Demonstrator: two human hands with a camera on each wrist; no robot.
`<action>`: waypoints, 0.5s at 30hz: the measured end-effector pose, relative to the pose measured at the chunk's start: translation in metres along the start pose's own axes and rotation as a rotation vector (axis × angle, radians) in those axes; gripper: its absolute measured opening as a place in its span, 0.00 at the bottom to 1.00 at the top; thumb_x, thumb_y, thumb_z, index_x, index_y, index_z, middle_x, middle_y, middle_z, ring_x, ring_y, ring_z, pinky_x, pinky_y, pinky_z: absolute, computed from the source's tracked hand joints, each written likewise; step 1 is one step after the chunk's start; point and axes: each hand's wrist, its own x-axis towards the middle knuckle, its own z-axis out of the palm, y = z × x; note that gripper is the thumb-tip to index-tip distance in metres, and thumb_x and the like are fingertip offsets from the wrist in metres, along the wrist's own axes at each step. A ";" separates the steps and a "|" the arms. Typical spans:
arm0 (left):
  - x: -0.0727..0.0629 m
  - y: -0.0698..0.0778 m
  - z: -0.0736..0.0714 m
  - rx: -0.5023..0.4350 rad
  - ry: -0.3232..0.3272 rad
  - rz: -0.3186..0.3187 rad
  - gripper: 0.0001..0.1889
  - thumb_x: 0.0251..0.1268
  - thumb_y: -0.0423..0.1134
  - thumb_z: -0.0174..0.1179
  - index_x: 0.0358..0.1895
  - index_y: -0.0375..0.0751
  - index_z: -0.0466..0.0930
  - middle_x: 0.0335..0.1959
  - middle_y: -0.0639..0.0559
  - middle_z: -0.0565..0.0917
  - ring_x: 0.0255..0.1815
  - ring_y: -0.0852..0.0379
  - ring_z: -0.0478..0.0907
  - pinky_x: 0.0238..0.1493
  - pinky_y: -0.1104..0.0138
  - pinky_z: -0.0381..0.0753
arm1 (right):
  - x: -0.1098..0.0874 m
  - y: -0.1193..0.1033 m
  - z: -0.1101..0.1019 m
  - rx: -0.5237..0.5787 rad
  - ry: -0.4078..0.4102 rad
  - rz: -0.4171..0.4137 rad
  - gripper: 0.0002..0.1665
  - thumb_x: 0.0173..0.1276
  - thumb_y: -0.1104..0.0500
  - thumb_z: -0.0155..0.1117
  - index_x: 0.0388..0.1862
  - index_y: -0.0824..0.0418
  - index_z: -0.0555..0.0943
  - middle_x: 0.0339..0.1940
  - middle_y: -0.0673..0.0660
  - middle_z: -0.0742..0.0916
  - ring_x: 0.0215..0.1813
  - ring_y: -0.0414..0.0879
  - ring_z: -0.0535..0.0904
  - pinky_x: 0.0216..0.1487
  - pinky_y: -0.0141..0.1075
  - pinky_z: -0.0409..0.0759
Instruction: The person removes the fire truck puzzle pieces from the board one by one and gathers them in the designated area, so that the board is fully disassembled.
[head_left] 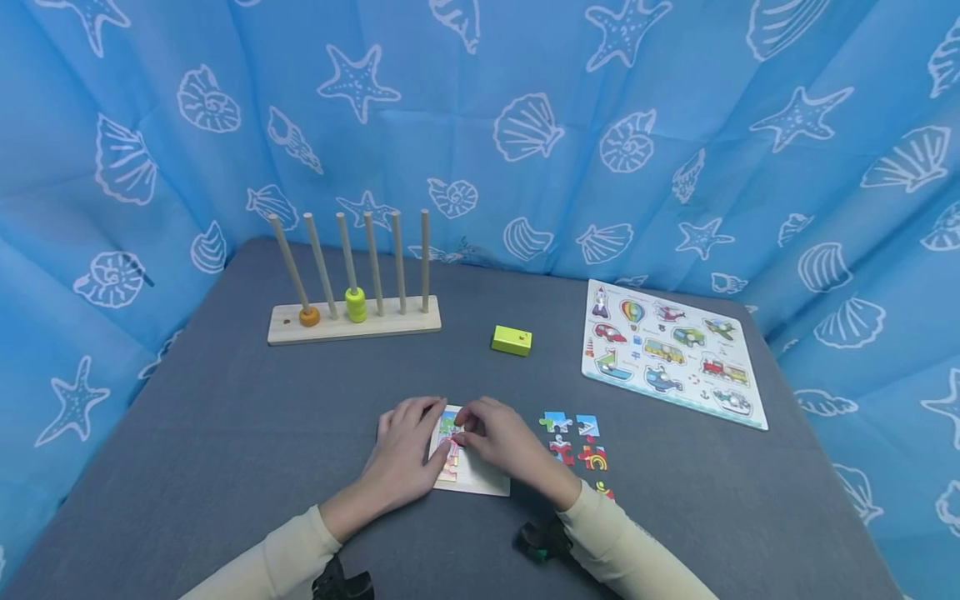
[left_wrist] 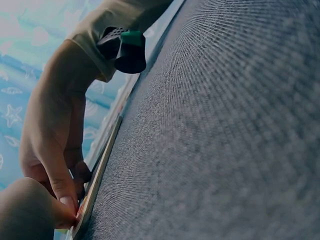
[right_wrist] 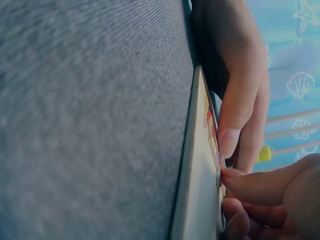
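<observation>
A small white jigsaw board (head_left: 483, 480) lies on the table before me, with joined colourful pieces (head_left: 448, 473) along its left side. My left hand (head_left: 401, 454) rests along the board's left edge, fingers extended and thumb over the pieces. My right hand (head_left: 501, 435) reaches in from the right, with thumb and curled forefinger pinching a puzzle piece at the picture; the fingers mostly hide that piece. In the right wrist view, the right thumb (right_wrist: 260, 187) meets the pieces close to the left thumb (right_wrist: 232, 135). Loose jigsaw pieces (head_left: 556, 422) lie right of the board.
Behind the hands stands a wooden peg rack (head_left: 360, 332) with orange and green beads. A yellow-green block (head_left: 512, 340) lies right of it. At the far right is a vehicle peg puzzle (head_left: 675, 354). A blue shell-print curtain (head_left: 465, 125) borders the grey table (head_left: 225, 467).
</observation>
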 end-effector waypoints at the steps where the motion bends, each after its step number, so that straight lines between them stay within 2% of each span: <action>1: 0.000 0.000 0.000 0.005 0.005 0.009 0.28 0.62 0.44 0.56 0.65 0.39 0.71 0.62 0.46 0.72 0.65 0.47 0.64 0.57 0.47 0.59 | 0.000 -0.001 0.000 0.001 0.003 0.001 0.05 0.63 0.61 0.67 0.37 0.60 0.81 0.30 0.51 0.80 0.31 0.38 0.72 0.31 0.29 0.71; 6: 0.000 -0.001 -0.001 -0.004 0.015 0.034 0.29 0.60 0.44 0.58 0.65 0.40 0.71 0.60 0.45 0.73 0.63 0.46 0.66 0.56 0.47 0.60 | 0.000 -0.004 0.002 0.012 0.020 0.013 0.04 0.62 0.63 0.68 0.34 0.61 0.81 0.29 0.50 0.79 0.30 0.38 0.72 0.30 0.29 0.71; 15: 0.000 0.000 -0.004 -0.026 -0.008 0.025 0.29 0.58 0.45 0.58 0.64 0.40 0.73 0.58 0.44 0.73 0.61 0.45 0.65 0.57 0.46 0.60 | -0.001 -0.009 0.006 0.024 0.049 0.023 0.04 0.61 0.64 0.68 0.32 0.61 0.81 0.28 0.50 0.79 0.30 0.41 0.74 0.30 0.29 0.71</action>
